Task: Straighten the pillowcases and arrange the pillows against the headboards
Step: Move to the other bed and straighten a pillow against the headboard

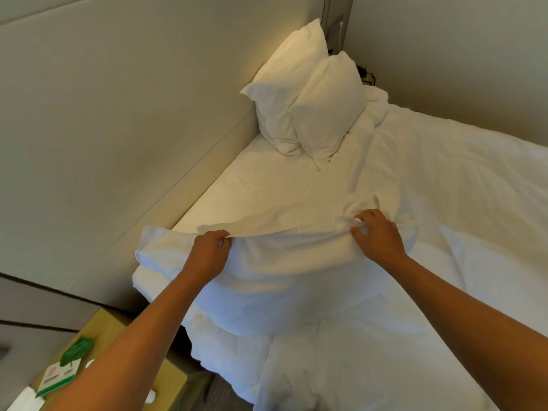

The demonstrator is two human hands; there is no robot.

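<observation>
With the left hand (209,256) and right hand (376,232) each pinching the pillowcase (267,280) edge, pull evenly outward to flatten wrinkles.

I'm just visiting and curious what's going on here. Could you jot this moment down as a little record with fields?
Setting: bed with white sheets beside a padded headboard
Left hand: grip closed on the near pillow's top edge
Right hand: grip closed on the same edge, bunching the fabric
Done already: two pillows propped upright against the headboard
Nearby: bedside table with a green packet
</observation>
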